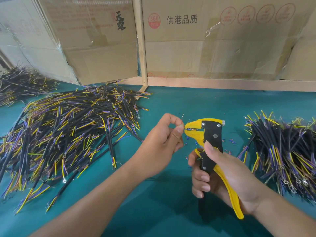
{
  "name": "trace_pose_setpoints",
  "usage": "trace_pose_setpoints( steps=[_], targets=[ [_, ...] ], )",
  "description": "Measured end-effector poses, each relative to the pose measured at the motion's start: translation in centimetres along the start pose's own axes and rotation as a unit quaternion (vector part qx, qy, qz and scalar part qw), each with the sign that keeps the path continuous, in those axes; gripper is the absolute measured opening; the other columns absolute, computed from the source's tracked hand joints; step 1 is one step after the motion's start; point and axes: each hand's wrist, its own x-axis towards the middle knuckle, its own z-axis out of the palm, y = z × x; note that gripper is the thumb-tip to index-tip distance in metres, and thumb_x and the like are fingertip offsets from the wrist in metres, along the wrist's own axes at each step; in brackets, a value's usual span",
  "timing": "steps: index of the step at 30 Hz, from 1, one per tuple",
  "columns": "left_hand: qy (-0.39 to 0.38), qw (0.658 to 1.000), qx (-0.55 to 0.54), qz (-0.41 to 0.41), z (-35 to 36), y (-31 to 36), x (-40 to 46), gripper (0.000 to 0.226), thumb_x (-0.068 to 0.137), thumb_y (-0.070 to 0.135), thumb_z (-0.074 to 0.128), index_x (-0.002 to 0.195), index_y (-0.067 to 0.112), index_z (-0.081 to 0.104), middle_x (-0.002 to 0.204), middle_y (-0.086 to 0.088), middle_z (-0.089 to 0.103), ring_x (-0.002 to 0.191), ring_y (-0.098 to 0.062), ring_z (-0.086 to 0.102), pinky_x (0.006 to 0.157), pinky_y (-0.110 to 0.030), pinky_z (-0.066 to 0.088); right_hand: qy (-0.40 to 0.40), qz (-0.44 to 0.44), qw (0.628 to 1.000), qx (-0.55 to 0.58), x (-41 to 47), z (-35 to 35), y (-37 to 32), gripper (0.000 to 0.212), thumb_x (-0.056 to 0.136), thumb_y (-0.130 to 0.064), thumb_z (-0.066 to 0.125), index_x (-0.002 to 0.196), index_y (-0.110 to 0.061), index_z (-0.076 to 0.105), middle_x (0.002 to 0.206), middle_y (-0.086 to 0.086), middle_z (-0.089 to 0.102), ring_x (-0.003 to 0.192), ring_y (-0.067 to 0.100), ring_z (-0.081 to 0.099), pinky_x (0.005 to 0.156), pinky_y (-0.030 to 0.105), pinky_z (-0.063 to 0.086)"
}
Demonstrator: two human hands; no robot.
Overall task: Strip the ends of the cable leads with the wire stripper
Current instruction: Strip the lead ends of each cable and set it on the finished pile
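My right hand [227, 175] grips the handles of a yellow and black wire stripper [211, 135], held upright with its jaws pointing left. My left hand [162, 142] pinches a thin cable lead [182, 117] between thumb and fingers right at the jaw tips. The lead's end sits inside the jaws, and a short bare strand sticks up above my fingers. Most of the cable is hidden inside my left hand.
A big heap of black cables with yellow, blue and purple leads [68, 130] lies at the left on the green table [171, 211]. Another heap [282, 154] lies at the right. Small insulation scraps [229, 142] are scattered under the stripper. Cardboard boxes [222, 40] stand behind.
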Motion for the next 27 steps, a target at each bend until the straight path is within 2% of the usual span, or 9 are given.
trace_pose_setpoints(
  steps=[5,9,15,17,21,27],
  targets=[
    [0.009,1.000,0.017,0.003,0.12,0.00,-0.07,0.009,0.101,0.041,0.038,0.093,0.038,0.042,0.056,0.009,0.043,0.049,-0.017,0.028,0.044,-0.022,0.027,0.015,0.001,1.000,-0.017,-0.17,0.10,-0.17,0.052,0.078,-0.052,0.073,0.090,-0.002,0.066,0.059,0.009,0.034,0.047,0.022,0.034,0.051,0.037,0.041],
    [0.010,1.000,0.021,0.009,0.04,0.07,-0.07,0.009,0.101,0.042,0.037,0.094,0.038,0.041,0.057,0.009,0.042,0.051,-0.021,0.026,0.046,-0.025,0.026,0.025,-0.002,1.000,-0.006,-0.20,0.40,-0.08,0.056,0.068,-0.055,0.085,0.087,-0.006,0.064,0.058,0.007,0.031,0.045,0.019,0.032,0.048,0.034,0.038],
    [0.009,0.999,0.039,0.024,0.04,-0.20,0.06,0.009,0.102,0.040,0.036,0.096,0.034,0.040,0.061,0.003,0.035,0.059,-0.033,0.025,0.050,-0.036,0.023,0.076,-0.008,0.997,-0.005,-0.01,0.71,-0.10,0.047,0.067,-0.054,0.077,0.076,-0.012,0.058,0.053,0.002,0.026,0.037,0.013,0.024,0.042,0.022,0.030],
    [0.011,0.999,0.040,0.035,-0.02,-0.27,0.08,0.012,0.101,0.045,0.037,0.096,0.035,0.040,0.062,0.003,0.034,0.059,-0.031,0.025,0.050,-0.035,0.023,0.057,-0.007,0.998,0.003,-0.15,0.52,-0.24,0.046,0.069,-0.053,0.078,0.078,-0.012,0.060,0.054,0.003,0.028,0.038,0.014,0.026,0.042,0.023,0.032],
    [0.018,0.998,0.052,0.044,-0.24,-0.43,0.21,0.015,0.098,0.049,0.037,0.096,0.035,0.042,0.061,0.008,0.035,0.059,-0.029,0.026,0.051,-0.035,0.025,-0.002,-0.015,0.999,0.030,-0.27,0.28,-0.10,0.049,0.075,-0.049,0.080,0.091,-0.005,0.065,0.062,0.009,0.034,0.050,0.022,0.035,0.052,0.037,0.041],
    [0.012,0.992,0.112,0.060,-0.30,-0.24,0.03,0.012,0.102,0.043,0.035,0.098,0.033,0.041,0.059,0.012,0.037,0.056,-0.020,0.029,0.050,-0.038,0.030,-0.024,-0.021,0.999,0.013,-0.22,-0.02,-0.02,0.061,0.070,-0.051,0.086,0.095,0.000,0.064,0.066,0.010,0.038,0.056,0.025,0.040,0.058,0.042,0.045]
  ],
)
